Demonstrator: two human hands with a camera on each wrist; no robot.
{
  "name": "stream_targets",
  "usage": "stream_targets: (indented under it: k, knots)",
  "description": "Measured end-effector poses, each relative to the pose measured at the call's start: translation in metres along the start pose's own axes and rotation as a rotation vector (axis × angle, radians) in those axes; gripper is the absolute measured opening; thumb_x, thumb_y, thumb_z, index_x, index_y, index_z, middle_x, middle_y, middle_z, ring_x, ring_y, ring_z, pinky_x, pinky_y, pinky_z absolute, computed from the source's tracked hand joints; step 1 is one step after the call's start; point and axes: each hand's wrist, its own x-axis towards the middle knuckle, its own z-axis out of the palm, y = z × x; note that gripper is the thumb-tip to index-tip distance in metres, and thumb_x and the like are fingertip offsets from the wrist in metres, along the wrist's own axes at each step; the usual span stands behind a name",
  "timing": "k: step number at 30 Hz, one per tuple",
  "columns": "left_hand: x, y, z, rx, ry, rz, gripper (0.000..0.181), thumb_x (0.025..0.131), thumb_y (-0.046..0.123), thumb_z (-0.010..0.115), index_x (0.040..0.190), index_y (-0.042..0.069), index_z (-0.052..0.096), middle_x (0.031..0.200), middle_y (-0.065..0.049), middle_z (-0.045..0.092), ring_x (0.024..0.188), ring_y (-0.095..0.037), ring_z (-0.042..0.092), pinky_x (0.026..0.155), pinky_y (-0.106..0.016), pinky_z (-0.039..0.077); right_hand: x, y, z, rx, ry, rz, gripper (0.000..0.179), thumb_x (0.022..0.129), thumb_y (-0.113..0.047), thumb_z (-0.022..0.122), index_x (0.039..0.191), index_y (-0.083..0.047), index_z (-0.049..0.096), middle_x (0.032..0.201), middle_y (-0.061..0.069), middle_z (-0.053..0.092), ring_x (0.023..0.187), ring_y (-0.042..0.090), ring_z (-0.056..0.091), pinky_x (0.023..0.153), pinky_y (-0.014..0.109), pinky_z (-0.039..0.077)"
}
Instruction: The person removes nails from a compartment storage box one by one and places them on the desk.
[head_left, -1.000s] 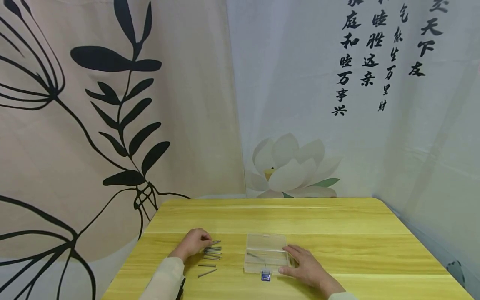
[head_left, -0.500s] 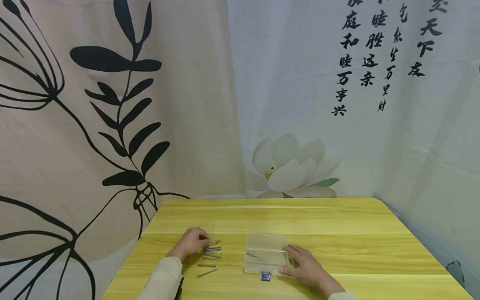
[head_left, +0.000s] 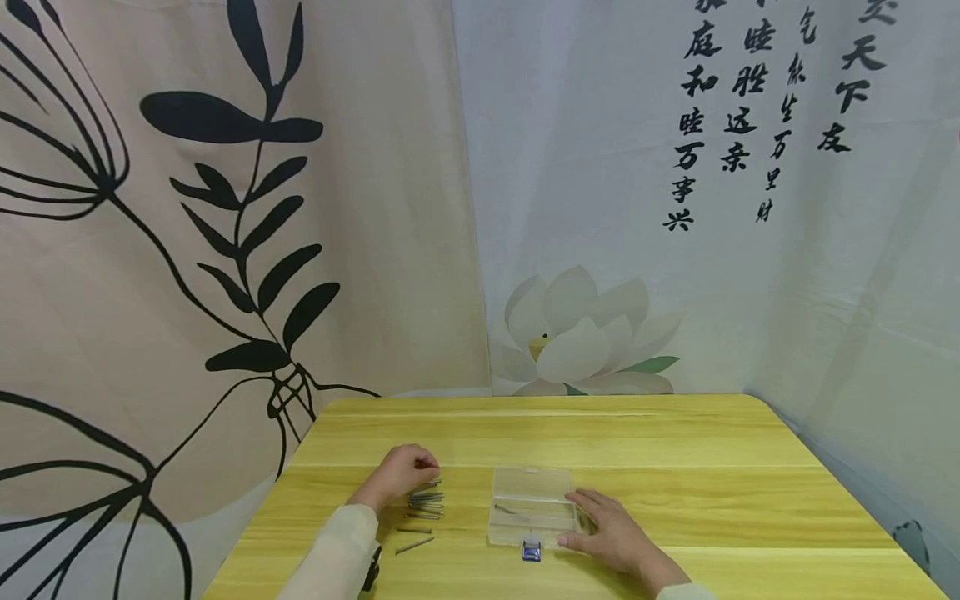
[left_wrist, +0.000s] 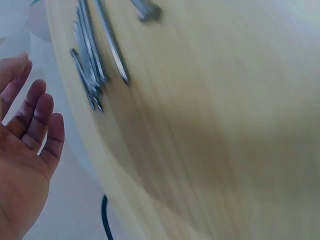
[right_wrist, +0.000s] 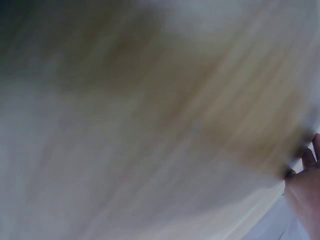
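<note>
My left hand (head_left: 408,471) is bent over the far end of a row of steel nails (head_left: 426,500) on the table. Its thumb and index fingertips come together right at the uppermost nail; I cannot tell whether they pinch one. In the left wrist view, the other fingers (left_wrist: 37,117) curve loosely beside the nails (left_wrist: 90,60). A clear plastic box (head_left: 512,533) lies with its lid folded back and a blue latch (head_left: 532,551) in front. One nail (head_left: 508,510) is inside it. My right hand (head_left: 611,533) holds the box's right end between thumb and fingers.
Two separate nails (head_left: 414,545) lie nearer me, below the row. The yellow wood-grain table (head_left: 675,450) has its far edge close to a printed cloth backdrop (head_left: 390,208). A dark cord (left_wrist: 106,217) hangs past the table edge in the left wrist view.
My left hand has shifted right and slightly away from me, over the far end of the nail row. The right hand and the box have stayed in place.
</note>
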Motion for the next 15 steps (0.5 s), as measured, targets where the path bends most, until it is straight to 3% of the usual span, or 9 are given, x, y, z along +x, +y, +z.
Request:
stream_targets:
  k: [9,15]
  knots:
    - [0.013,0.027,0.020,-0.034,-0.053,0.094,0.016,0.096,0.017,0.067,0.101,0.003,0.073,0.094,0.002,0.063,0.080,-0.015,0.056,0.068,-0.032,0.049,0.000,-0.001,-0.001,-0.004,0.006,-0.006,0.079,0.084,-0.053,0.073,0.144,-0.007,0.050,0.147,0.024,0.043,0.132,0.056,0.033,0.100,0.074,0.026]
    - [0.020,0.042,0.039,-0.049,-0.075,0.115,0.009,0.093,0.017,0.071,0.096,0.008,0.075,0.090,0.005,0.063,0.080,-0.011,0.055,0.070,-0.030,0.048,-0.002,-0.002,-0.002,-0.018,0.008,-0.021,0.078,0.085,-0.052,0.073,0.144,-0.006,0.050,0.146,0.024,0.043,0.132,0.057,0.034,0.100,0.074,0.027]
